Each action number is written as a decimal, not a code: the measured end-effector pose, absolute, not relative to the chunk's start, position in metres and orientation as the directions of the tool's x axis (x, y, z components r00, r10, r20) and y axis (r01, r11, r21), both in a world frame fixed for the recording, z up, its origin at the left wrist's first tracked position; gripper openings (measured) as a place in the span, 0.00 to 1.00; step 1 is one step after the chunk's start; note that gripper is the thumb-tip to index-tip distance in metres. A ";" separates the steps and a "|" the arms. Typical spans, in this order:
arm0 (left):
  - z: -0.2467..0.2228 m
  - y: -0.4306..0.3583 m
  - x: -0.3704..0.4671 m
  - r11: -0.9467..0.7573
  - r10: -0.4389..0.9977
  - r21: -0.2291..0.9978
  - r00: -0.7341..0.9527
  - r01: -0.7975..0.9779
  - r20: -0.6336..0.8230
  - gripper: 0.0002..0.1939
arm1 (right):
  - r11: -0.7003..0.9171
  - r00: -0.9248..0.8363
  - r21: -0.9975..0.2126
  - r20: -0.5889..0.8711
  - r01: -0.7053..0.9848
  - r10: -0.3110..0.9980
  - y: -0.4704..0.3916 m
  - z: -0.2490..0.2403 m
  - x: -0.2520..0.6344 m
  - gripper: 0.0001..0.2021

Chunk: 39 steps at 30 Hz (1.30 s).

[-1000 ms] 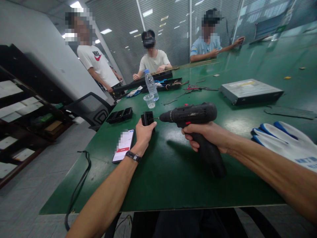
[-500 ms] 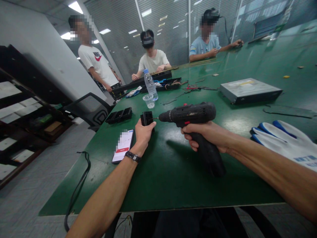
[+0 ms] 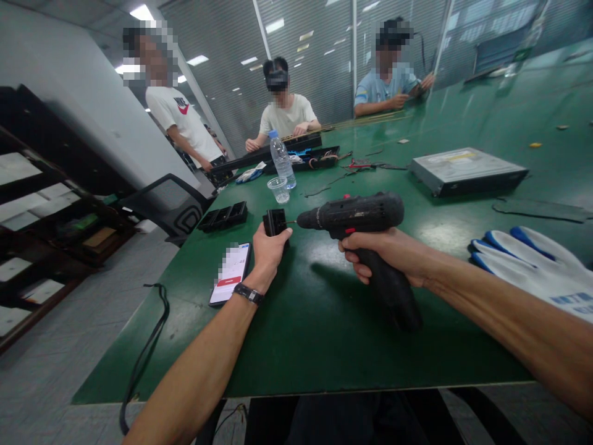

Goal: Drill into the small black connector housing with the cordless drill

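My right hand is wrapped round the grip of a black cordless drill that points left. The thin bit in its chuck reaches the side of a small black plastic part; whether it sits inside a hole is too small to tell. My left hand, a watch on its wrist, grips that part and holds it on the green table. Left of this hand lies a phone with its screen lit. Farther back on that side is a black compartmented plastic piece.
A clear cup and a water bottle stand beyond my left hand. To the right lie a metal disc drive and white-and-blue gloves. Two people sit across the green table; another person stands at the left.
Both my hands, the drill and the black part keep their places. Across the table, the seated person in blue has drawn an outstretched hand back toward the body.
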<state>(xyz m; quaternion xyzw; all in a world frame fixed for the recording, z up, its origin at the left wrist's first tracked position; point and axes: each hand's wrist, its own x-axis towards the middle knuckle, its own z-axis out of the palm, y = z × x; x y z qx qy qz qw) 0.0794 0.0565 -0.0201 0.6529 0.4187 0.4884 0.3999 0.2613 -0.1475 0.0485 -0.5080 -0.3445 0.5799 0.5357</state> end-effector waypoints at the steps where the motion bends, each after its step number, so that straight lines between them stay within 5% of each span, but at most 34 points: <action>1: -0.020 0.056 0.079 -0.334 0.936 0.929 0.173 0.158 0.307 0.22 | -0.190 0.089 -0.943 -0.221 -0.274 0.971 -0.148 0.049 0.261 0.09; 39: -0.023 0.058 0.079 -0.332 0.937 0.930 0.166 0.155 0.307 0.20 | -0.192 0.092 -0.944 -0.224 -0.269 0.970 -0.148 0.049 0.261 0.11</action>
